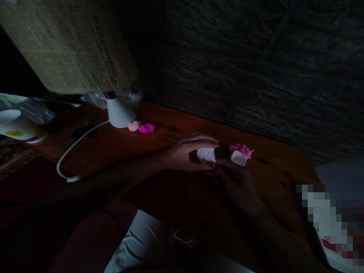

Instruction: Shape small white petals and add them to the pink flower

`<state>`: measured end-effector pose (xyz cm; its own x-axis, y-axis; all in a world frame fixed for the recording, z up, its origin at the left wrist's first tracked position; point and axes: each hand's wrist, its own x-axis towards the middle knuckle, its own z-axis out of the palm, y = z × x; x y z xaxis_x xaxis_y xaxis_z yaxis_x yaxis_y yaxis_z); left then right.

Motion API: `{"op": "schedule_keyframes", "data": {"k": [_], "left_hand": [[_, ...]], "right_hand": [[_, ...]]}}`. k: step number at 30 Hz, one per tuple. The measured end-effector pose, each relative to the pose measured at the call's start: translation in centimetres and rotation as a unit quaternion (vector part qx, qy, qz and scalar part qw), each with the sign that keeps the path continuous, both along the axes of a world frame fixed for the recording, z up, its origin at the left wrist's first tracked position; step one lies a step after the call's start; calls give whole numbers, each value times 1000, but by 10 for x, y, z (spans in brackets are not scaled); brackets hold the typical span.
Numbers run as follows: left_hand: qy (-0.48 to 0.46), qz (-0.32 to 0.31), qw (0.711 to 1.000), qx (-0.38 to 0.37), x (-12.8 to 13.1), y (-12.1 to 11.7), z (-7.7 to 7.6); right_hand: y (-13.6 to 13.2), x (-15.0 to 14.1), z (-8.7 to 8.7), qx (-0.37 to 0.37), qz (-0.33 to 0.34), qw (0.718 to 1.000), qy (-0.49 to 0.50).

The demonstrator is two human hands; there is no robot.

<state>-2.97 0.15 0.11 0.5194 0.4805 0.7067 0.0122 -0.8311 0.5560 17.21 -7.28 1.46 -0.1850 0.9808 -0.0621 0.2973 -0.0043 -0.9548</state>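
Over the worktop [182,123], the left hand [183,152] is half curled – its grip holds a white lump [206,155] between thumb and fingers. The right hand [241,185] reaches the lump's lower edge – whether its grip pinches, I cannot tell.

Newsprint-shaded lamp [82,53] on wooden table [189,127], white cord [58,165] trailing; patterned cup [21,127] far left; dark wall [244,72] behind.

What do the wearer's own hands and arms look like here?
The left hand is ungloved, with a slim, shiny ring on one finger. The right hand also looks ungloved. It's too dark to make out any sleeves.
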Motion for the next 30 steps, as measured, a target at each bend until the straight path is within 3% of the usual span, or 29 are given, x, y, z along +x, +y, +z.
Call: {"op": "schedule_keyframes", "data": {"k": [3,6,9,12,17,30], "left_hand": [[-37,0,992,-122,-1,-2,-2],[-29,-51,951,-304,-1,-4,-4],[2,-70,916,-396,-1,-4,-2],[14,-67,907,-417,-5,-2,4],[49,-64,905,-417,-12,2,8],[104,-57,909,-399,-9,-2,7]], "right_hand": [[-1,0,-3,-8,2,1000,-3],[-4,-1,-3,7,-6,1000,-19],[-10,-2,2,54,-9,997,-52],[-17,-3,6,98,-31,991,-84],[-23,-3,4,128,-1,985,-118],[-19,0,-2,117,-5,983,-140]]}}
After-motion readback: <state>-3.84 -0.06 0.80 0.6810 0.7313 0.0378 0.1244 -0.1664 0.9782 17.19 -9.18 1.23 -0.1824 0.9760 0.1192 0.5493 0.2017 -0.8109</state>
